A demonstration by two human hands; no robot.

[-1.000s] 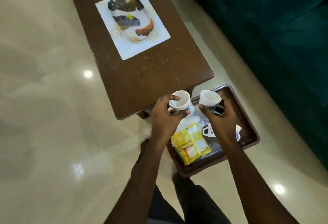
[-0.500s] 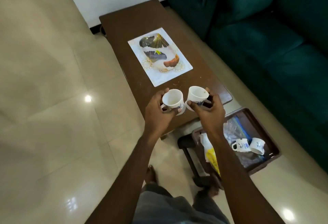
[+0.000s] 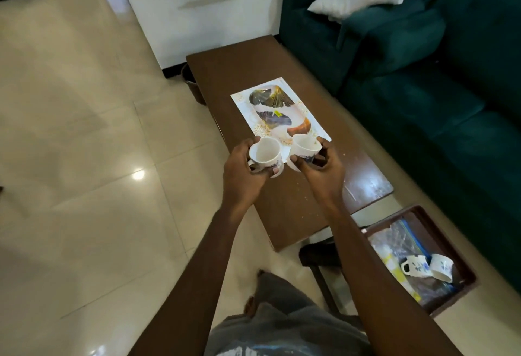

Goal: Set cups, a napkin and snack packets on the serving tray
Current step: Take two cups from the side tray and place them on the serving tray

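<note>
over the table's near half: two cups coming in to land

left hand (image 3: 242, 175) curls round one white cup (image 3: 265, 154), right hand (image 3: 324, 172) round a second cup (image 3: 304, 145). both are mouth-up, touching, just at the near edge of the patterned serving tray (image 3: 242, 101) on the brown table (image 3: 239, 73), likely to set down as a pair. four cups in all: a third cup (image 3: 415, 265) and a fourth cup (image 3: 441, 266) wait in the floor tray (image 3: 448, 240), near right, with yellow packets (image 3: 394, 269). napkin: cannot tell.
</note>
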